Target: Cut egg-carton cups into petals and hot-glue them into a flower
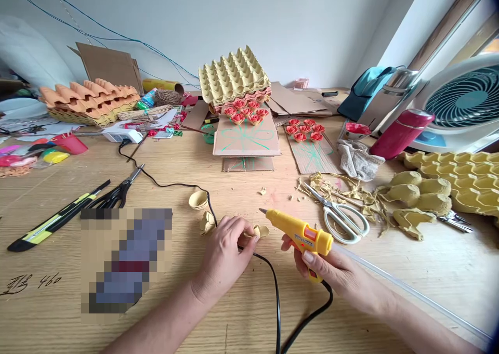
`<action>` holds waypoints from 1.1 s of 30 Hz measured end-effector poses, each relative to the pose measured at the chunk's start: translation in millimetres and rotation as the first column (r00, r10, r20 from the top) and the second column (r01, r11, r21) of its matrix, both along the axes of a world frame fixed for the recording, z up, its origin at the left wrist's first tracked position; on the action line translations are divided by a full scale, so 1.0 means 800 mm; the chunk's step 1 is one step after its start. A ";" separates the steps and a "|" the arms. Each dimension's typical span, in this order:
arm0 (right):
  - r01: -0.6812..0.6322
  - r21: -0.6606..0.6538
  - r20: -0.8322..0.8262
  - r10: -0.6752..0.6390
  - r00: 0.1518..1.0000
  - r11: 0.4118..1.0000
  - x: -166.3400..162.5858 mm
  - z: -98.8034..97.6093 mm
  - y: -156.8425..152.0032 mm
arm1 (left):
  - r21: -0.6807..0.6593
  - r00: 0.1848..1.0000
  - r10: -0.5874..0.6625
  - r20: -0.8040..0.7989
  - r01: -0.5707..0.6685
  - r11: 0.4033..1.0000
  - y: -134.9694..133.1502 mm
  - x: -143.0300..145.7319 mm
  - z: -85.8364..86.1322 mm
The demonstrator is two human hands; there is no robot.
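Glue gun (300,232) and petal piece, seen at lower centre of the frame. The gun is bright yellow, with an orange-red panel in its side, a dark tapered nozzle pointing to the upper left, and a long translucent stick (409,287) running from its rear toward the lower right corner. The right hand (338,272) has its fingers wrapped around the handle. Left of the nozzle, the left hand (224,255) pinches the petal piece (264,231), pale yellow, matt and curved, between thumb and fingertips, partly hiding it.
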State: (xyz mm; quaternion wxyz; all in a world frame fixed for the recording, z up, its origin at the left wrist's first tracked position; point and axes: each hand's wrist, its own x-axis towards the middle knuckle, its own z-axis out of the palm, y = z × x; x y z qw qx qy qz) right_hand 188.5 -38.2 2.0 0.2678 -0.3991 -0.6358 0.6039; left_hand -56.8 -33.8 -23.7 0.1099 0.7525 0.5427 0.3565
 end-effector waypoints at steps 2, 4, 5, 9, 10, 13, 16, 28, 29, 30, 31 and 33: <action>-0.024 -0.014 -0.009 0.023 1.000 1.000 0.004 -0.003 -0.004 | -0.007 1.000 0.006 0.010 -0.006 1.000 -0.001 -0.001 -0.001; -0.054 -0.035 -0.021 0.053 0.998 0.998 0.007 -0.004 -0.007 | -0.012 1.000 -0.015 0.014 0.016 1.000 -0.002 -0.002 0.000; -0.061 -0.045 -0.025 0.060 0.998 0.997 0.008 -0.004 -0.008 | -0.016 0.999 -0.040 0.011 0.040 0.999 -0.002 -0.001 0.000; -0.048 -0.031 -0.007 0.048 0.999 0.998 0.008 -0.001 -0.009 | -0.023 0.993 -0.119 -0.001 0.119 0.993 -0.003 0.001 0.003; -0.046 -0.019 -0.002 0.046 0.999 0.999 0.007 0.000 -0.009 | -0.023 0.992 -0.128 -0.006 0.128 0.991 -0.004 0.001 0.003; -0.053 -0.001 0.002 0.053 0.999 0.999 0.005 0.004 -0.007 | -0.029 0.989 -0.141 -0.033 0.140 0.990 -0.008 0.000 0.003; -0.068 0.004 0.033 0.068 0.997 0.998 0.005 0.005 -0.008 | -0.032 0.992 -0.117 -0.038 0.116 0.993 -0.010 -0.002 0.000; -0.061 0.053 0.051 0.059 0.997 0.997 0.006 -0.001 -0.010 | -0.041 0.987 -0.151 -0.062 0.149 0.988 -0.011 -0.002 -0.001; -0.061 0.056 0.054 0.058 0.997 0.997 0.007 -0.003 -0.010 | -0.043 0.986 -0.155 -0.066 0.152 0.987 -0.012 -0.002 -0.001; -0.062 0.057 0.053 0.059 0.997 0.996 0.007 -0.004 -0.011 | -0.044 0.985 -0.158 -0.070 0.155 0.987 -0.012 -0.002 -0.001; -0.064 0.059 0.053 0.061 0.997 0.996 0.008 -0.006 -0.011 | -0.043 0.984 -0.159 -0.074 0.156 0.987 -0.013 -0.002 -0.001; -0.068 0.069 0.058 0.064 0.996 0.995 0.009 -0.008 -0.012 | -0.043 0.983 -0.163 -0.080 0.160 0.986 -0.013 -0.001 -0.002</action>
